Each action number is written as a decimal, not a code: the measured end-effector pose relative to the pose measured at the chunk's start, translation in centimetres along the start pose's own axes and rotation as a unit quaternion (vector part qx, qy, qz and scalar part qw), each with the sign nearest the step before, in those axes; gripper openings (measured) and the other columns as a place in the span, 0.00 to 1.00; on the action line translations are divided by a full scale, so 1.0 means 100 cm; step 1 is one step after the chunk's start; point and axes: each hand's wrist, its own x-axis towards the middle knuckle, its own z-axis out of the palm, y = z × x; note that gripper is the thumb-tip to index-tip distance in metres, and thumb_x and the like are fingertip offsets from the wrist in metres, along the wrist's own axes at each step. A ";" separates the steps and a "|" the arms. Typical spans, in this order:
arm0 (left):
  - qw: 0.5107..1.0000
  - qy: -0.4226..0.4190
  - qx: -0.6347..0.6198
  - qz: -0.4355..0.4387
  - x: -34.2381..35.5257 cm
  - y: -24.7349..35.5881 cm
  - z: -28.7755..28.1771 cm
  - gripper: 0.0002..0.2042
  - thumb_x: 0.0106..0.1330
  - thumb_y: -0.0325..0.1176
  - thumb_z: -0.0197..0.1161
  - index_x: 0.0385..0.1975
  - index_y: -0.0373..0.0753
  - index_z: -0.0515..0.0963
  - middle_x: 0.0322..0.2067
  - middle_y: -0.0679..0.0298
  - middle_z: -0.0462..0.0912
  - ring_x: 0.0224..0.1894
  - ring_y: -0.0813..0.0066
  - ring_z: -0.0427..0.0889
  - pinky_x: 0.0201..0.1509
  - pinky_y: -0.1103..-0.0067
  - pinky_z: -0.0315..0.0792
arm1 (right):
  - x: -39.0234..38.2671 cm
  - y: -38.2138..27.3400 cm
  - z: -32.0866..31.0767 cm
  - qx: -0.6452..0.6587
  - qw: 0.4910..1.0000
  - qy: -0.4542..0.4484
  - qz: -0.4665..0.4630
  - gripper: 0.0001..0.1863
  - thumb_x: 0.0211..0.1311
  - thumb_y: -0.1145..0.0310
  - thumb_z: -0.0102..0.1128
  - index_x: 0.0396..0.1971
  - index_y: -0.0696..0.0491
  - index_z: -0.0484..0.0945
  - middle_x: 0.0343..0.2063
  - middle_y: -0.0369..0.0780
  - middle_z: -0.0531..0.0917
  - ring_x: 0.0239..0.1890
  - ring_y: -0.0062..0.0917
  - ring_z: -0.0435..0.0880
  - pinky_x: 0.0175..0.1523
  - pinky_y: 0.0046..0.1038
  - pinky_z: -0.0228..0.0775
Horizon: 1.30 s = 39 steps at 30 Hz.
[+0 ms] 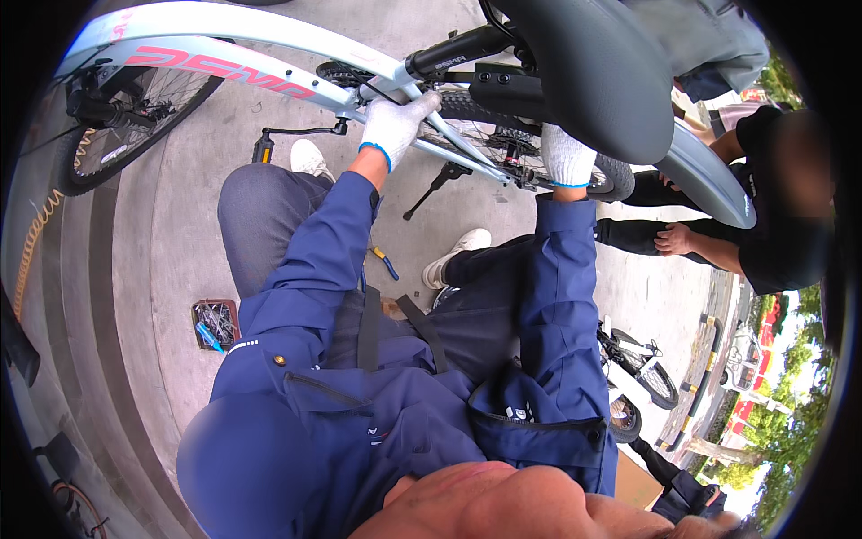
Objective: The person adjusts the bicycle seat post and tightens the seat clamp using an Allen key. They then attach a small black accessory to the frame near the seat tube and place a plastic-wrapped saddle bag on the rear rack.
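A white bicycle frame (184, 31) with pink lettering lies across the top of the view, with a dark saddle (602, 81), a rear tyre (611, 180) and a grey mudguard (705, 180). My left hand (395, 126), in a white knitted glove with a blue cuff, grips the frame tubes near the seat post (449, 54). My right hand (566, 157), gloved the same, reaches up under the saddle, which hides its fingers. A pedal (264, 148) and a kickstand (437, 189) hang below the frame.
Pliers (386, 265) and a tray (232, 314) of small parts lie by my legs. A co-worker in black (772, 251) is at the right, another person (696, 36) beyond the saddle. A coiled hose (36, 225) hangs left; more bicycles (655, 377) stand lower right.
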 end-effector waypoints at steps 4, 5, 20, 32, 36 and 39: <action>1.000 0.006 -0.004 0.009 0.001 -0.001 0.002 0.13 0.66 0.42 0.75 0.30 0.37 0.88 0.19 0.70 0.79 0.19 0.82 0.72 0.23 0.80 0.64 | 0.007 -0.027 0.001 -0.113 0.993 0.028 0.026 0.19 0.72 0.65 0.58 0.59 0.54 0.82 0.54 0.48 0.86 0.57 0.44 0.84 0.63 0.41 0.73; 1.000 0.012 0.007 0.007 0.001 -0.002 0.003 0.13 0.67 0.43 0.75 0.31 0.38 0.89 0.18 0.72 0.77 0.17 0.85 0.69 0.21 0.83 0.61 | 0.006 -0.033 0.001 -0.083 0.994 0.021 0.071 0.18 0.71 0.65 0.58 0.57 0.54 0.83 0.50 0.47 0.87 0.53 0.43 0.86 0.60 0.40 0.75; 1.000 0.006 -0.012 -0.028 -0.003 0.008 0.003 0.12 0.64 0.40 0.76 0.30 0.36 0.88 0.18 0.68 0.79 0.17 0.81 0.73 0.21 0.79 0.65 | -0.010 -0.101 0.028 0.657 0.639 -0.017 0.399 0.14 0.79 0.73 0.58 0.53 0.67 0.81 0.45 0.50 0.90 0.45 0.33 0.92 0.52 0.31 0.89; 0.999 0.005 -0.030 -0.027 0.001 0.004 0.002 0.11 0.68 0.37 0.75 0.31 0.37 0.83 0.19 0.68 0.77 0.15 0.82 0.70 0.17 0.82 0.59 | -0.009 -0.117 0.059 0.548 0.738 0.065 0.389 0.11 0.77 0.71 0.60 0.46 0.65 0.83 0.38 0.48 0.90 0.36 0.31 0.93 0.40 0.31 0.88; 0.998 -0.019 -0.039 -0.034 -0.004 0.006 0.003 0.12 0.68 0.38 0.74 0.31 0.35 0.85 0.18 0.68 0.77 0.15 0.82 0.69 0.17 0.82 0.58 | -0.014 -0.113 0.052 0.472 0.802 0.121 0.347 0.12 0.77 0.68 0.60 0.41 0.62 0.83 0.35 0.46 0.90 0.31 0.28 0.92 0.35 0.31 0.84; 0.999 -0.013 -0.017 -0.035 -0.006 0.012 0.003 0.11 0.69 0.38 0.74 0.34 0.35 0.87 0.17 0.69 0.76 0.14 0.84 0.68 0.17 0.83 0.56 | -0.030 -0.116 0.018 0.595 0.699 0.107 0.382 0.14 0.84 0.68 0.47 0.51 0.62 0.78 0.34 0.43 0.90 0.30 0.23 0.90 0.32 0.25 0.82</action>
